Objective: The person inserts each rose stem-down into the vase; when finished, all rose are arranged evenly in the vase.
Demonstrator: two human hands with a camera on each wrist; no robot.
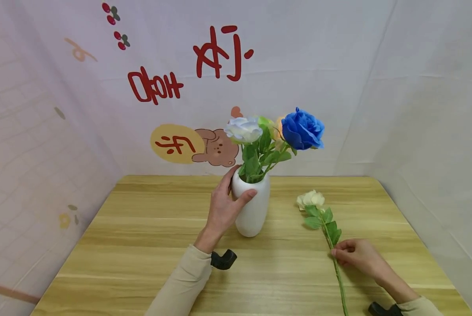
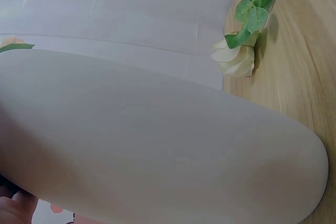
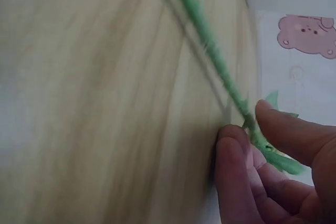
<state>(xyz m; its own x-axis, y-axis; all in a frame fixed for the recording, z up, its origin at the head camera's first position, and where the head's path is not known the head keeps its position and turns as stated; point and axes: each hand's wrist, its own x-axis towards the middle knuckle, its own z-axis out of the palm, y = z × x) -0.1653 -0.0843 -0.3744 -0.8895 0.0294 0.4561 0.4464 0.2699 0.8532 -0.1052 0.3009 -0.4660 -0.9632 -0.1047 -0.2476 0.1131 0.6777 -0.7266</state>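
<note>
A white vase [image 1: 255,215] stands upright on the wooden table, and my left hand [image 1: 224,206] grips its left side near the rim, thumb across the front. In the vase are a blue rose [image 1: 302,129], a pale white rose [image 1: 243,130], a peach bloom mostly hidden behind, and green leaves. To the right lies a cream rose [image 1: 332,230] with a long green stem. My right hand [image 1: 360,259] pinches that stem between thumb and fingers below the leaves. The left wrist view is mostly filled by the vase [image 2: 168,135].
The wooden table [image 1: 141,245] meets a white cloth backdrop [image 1: 319,52] at its far edge and cloth at both sides. The backdrop carries red characters and a printed bear [image 1: 222,147]. A black strap-like piece [image 1: 224,260] shows at each wrist.
</note>
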